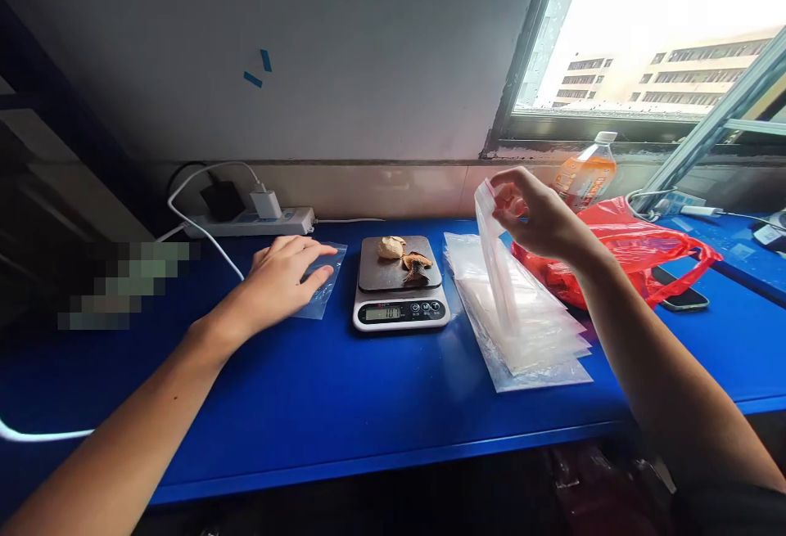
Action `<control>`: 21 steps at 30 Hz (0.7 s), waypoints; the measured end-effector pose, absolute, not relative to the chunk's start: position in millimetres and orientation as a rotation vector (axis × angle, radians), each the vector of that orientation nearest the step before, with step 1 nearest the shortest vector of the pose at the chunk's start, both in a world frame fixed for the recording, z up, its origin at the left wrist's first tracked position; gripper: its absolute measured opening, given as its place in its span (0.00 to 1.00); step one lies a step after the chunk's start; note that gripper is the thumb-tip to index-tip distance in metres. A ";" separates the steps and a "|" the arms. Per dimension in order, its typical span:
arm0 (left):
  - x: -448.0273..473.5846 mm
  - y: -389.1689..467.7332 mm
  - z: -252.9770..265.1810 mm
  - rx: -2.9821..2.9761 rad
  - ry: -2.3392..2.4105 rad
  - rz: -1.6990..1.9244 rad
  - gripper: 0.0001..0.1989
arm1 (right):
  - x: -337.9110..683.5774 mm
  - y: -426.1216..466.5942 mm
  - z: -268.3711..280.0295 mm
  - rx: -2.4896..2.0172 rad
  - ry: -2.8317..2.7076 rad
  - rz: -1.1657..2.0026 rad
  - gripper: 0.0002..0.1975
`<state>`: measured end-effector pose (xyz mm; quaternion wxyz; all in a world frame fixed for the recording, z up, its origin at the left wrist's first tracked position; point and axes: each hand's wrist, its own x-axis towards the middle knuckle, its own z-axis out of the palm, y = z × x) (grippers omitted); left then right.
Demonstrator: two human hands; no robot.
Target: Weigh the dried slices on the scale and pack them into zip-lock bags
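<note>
My right hand (531,213) pinches the top edge of a clear zip bag (491,249), which hangs upright over a fanned stack of similar bags (525,356). Over on the left, my left hand (286,278) rests with its fingers stretched out on another clear plastic bag (322,295) lying flat. Between the hands stands a kitchen scale (402,319), its display lit with digits. Several dried, pale and brown pieces lie on its metal plate (374,276), among them a rounded cream one (391,247) and a dark curled one (417,272).
A white power strip (295,223) with plugged-in chargers and a looping white cable sits by the wall. Right of the bags are a red plastic bag (614,245), a phone (684,299) and an orange drink bottle (593,172). The blue table's front edge (393,468) runs below.
</note>
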<state>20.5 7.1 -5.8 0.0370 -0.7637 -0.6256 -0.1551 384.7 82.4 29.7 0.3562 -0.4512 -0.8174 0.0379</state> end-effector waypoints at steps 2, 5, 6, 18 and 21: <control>27.9 1.8 0.1 -2.389 -1.786 -0.701 0.19 | 370.1 59.5 36.6 -1.018 -2.081 0.357 0.17; 38.2 -8.0 7.3 -2.444 -1.656 -1.011 0.15 | 340.6 34.3 26.9 -0.821 -2.004 0.703 0.14; 39.3 -10.7 9.6 -2.435 -1.659 -1.132 0.14 | 330.3 28.0 20.2 -0.785 -1.977 0.783 0.14; 22.4 -23.1 16.9 -2.284 -1.350 -1.317 0.07 | 266.7 -11.9 -34.5 -0.600 -1.815 1.219 0.22; 49.4 -27.4 3.7 -2.628 -1.007 -0.937 0.08 | 264.1 -12.5 -38.6 -0.639 -1.736 1.233 0.22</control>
